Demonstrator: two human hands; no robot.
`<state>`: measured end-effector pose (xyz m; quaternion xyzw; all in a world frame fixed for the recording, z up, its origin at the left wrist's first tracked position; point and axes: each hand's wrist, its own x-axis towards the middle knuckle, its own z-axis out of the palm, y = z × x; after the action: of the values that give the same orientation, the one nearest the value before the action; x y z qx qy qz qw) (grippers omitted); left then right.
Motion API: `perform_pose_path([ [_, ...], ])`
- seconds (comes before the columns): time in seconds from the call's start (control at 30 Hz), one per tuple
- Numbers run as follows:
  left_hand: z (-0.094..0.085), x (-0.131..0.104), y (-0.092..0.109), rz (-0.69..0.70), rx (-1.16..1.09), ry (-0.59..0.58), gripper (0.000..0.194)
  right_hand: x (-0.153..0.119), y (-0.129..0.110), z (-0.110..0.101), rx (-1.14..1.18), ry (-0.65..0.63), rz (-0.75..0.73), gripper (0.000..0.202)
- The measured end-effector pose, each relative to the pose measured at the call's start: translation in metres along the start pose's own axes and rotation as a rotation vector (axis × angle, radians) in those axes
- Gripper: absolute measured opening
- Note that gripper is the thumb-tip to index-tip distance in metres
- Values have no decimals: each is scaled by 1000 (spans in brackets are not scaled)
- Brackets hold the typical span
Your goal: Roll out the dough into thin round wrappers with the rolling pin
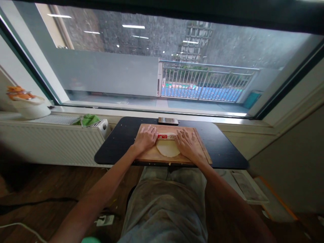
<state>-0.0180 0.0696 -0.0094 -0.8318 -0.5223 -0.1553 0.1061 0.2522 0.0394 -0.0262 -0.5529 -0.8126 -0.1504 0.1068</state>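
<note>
Resting the left hand (pixel 146 137) palm-down over the left end of a pale, cylindrical rolling pin (pixel 166 136) with a red-and-white label, with fingers stretched forward and close together; laying the right hand (pixel 187 142) likewise over the right end, with fingers extended and slightly spread; cannot tell how either thumb sits; can see, between the hands and on the near side of the pin, a thin, rounded, cream-coloured sheet of dough (pixel 168 149), lying flat on a rectangular, light-brown wooden board (pixel 146 156); cannot make out the part under the pin; can see, beneath the board, a black desk (pixel 224 148) with rounded corners; just past the board's far edge, a small, flat, dark-edged rectangular object (pixel 168 120), too small to identify; farther out to the left, a white, ribbed radiator (pixel 63 140), with a bunched green cloth (pixel 89 119) on top near the right end; straight ahead, beyond the desk, a wide glass window (pixel 141 40), with a silvery metal railing (pixel 207 82) outside; below the desk, brown wooden flooring (pixel 83 182).
</note>
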Motion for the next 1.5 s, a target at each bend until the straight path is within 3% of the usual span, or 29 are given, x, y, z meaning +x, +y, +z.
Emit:
perform_pose_path([
  [0.23, 2, 21, -4, -61, 11, 8, 51, 26, 14, -8, 23, -52, -42, 53],
  [0.43, 2, 41, -9, -127, 20, -64, 44, 56, 13, -6, 42, -113, 102, 56],
  [0.53, 3, 43, -9, -123, 25, -107, 42, 59, 14, -5, 25, -127, 94, 55],
  [0.7, 1, 24, -3, -63, -1, -62, 46, 35, 14, -6, 21, -40, -91, 50],
  [0.87, -6, -14, 2, 8, -60, -42, 55, -8, 8, -18, 93, 50, -64, 52],
  [1.07, -17, -42, -7, 137, -166, -70, 44, -40, 13, -27, 103, 49, -77, 55],
  [1.3, -25, -37, 3, 172, -244, -31, 34, -47, 40, -31, 184, 94, -85, 45],
  [1.4, -19, -23, 2, 131, -228, -1, 42, -36, 42, -35, 230, 99, -87, 40],
  [1.5, -10, -6, -1, 41, -165, 15, 44, -16, 34, -34, 137, 84, -83, 42],
])
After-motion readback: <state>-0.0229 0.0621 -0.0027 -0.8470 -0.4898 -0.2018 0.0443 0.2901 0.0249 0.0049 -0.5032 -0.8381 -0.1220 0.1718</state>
